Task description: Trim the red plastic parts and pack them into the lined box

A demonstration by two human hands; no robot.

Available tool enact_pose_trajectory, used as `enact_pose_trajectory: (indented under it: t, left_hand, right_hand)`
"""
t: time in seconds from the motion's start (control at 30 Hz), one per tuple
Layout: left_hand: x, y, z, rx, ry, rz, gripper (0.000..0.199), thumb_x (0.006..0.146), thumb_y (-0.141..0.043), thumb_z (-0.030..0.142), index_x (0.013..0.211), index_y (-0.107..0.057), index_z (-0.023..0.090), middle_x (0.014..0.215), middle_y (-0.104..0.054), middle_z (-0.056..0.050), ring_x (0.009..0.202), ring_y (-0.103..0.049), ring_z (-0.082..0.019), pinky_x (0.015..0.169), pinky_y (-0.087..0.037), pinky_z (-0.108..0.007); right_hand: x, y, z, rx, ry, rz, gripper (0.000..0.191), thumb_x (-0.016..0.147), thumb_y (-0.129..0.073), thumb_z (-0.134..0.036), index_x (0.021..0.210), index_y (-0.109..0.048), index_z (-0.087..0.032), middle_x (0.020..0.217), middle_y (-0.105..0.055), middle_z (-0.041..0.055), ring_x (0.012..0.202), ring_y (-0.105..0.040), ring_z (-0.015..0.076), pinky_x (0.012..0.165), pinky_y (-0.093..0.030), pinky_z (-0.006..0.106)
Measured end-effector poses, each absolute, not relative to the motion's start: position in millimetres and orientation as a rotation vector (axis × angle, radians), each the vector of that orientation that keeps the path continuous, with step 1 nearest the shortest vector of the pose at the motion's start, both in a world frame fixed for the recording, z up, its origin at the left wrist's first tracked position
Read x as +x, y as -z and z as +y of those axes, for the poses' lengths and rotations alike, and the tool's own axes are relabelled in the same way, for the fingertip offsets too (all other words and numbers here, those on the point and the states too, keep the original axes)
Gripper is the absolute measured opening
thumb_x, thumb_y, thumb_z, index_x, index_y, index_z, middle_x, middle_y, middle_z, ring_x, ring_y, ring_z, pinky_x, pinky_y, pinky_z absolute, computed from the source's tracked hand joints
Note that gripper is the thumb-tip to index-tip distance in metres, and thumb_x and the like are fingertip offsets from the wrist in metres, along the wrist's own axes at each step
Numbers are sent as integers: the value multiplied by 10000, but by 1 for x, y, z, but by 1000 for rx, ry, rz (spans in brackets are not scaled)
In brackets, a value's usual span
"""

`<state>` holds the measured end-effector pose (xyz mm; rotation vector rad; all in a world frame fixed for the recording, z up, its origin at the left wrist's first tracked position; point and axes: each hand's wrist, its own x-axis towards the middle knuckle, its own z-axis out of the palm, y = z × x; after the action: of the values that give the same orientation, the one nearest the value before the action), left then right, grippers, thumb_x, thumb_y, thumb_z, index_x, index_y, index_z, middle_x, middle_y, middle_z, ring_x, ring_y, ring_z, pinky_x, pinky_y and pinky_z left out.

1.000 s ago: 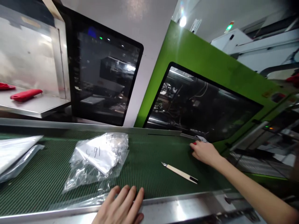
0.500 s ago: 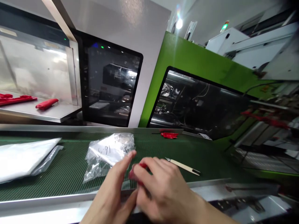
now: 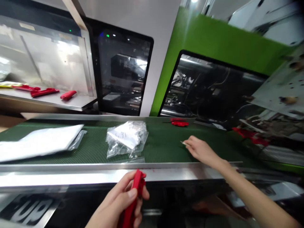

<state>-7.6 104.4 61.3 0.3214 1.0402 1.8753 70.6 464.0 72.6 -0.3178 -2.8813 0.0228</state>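
My left hand [image 3: 121, 198] is closed around a red plastic part [image 3: 136, 190], held upright in front of the conveyor's near edge. The lower end of the part is partly covered by my fingers. Over the green conveyor belt [image 3: 159, 142], my right hand [image 3: 199, 148] pinches a craft knife [image 3: 183, 143]; only its pale tip shows past the fingertips, pointing left. A crumpled clear plastic bag [image 3: 127, 136] with a handwritten white sheet lies on the belt between my hands. Another red part [image 3: 180, 123] rests near the belt's far edge.
White flat bags [image 3: 42, 141] lie at the belt's left. Several red parts [image 3: 45, 91] sit on a metal shelf [image 3: 80, 103] at the back left. A metal rail [image 3: 95, 171] runs along the near side. Behind stands a green machine [image 3: 213, 31] with dark windows.
My hands have parted. The right went to the right and took hold of the craft knife that lay on the belt; the left kept the red part lower down. The view shifted.
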Motion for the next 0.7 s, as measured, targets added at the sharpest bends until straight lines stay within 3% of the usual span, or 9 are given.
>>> enact_pose_trajectory:
  t: [0.07,0.2,0.23,0.43,0.6,0.7]
  left_hand:
    - [0,-59,101,280,-1858,1097,275,860,-629,371,1077,-553,220,836,-537,-17,600,-456,-94,508,-405,-225]
    - [16,-55,91,209,-1831,1024,253,850,-649,371,1016,-537,217,806,-496,15,544,-423,-63,466,-366,-193]
    - [19,-55,89,174,-1849,996,237,867,-622,375,1012,-540,207,836,-517,4,552,-431,-61,473,-367,-189]
    - [39,-52,76,3,-1879,929,218,909,-502,349,999,-551,157,849,-563,-41,574,-462,-75,507,-399,-197]
    - [48,-49,69,-3,-1885,898,230,898,-519,364,1001,-550,160,845,-570,-39,568,-469,-72,498,-402,-180]
    - [51,-49,67,-3,-1901,896,238,899,-508,368,1007,-544,159,846,-566,-44,578,-483,-82,493,-405,-181]
  right_hand:
    - [80,-78,429,-261,-61,-2756,336,1006,-378,-321,1172,-623,-161,1054,-576,89,778,-580,143,711,-482,314]
    - [107,-89,335,-16,-331,-2656,371,1000,-440,-345,1365,-499,-312,1155,-559,27,869,-607,109,670,-475,208]
    - [115,-88,313,62,-357,-2656,367,999,-452,-337,1363,-501,-322,1141,-561,16,824,-602,87,617,-461,183]
    - [137,-66,251,139,-355,-2566,378,953,-467,-134,1293,-552,-276,1084,-566,39,917,-596,107,687,-482,203]
    - [137,-62,250,229,-162,-2585,411,972,-421,-163,1342,-525,-306,1118,-611,21,895,-637,93,607,-492,184]
    - [138,-63,243,199,-276,-2576,407,935,-495,-125,1306,-557,-278,1121,-611,35,963,-620,135,705,-501,240]
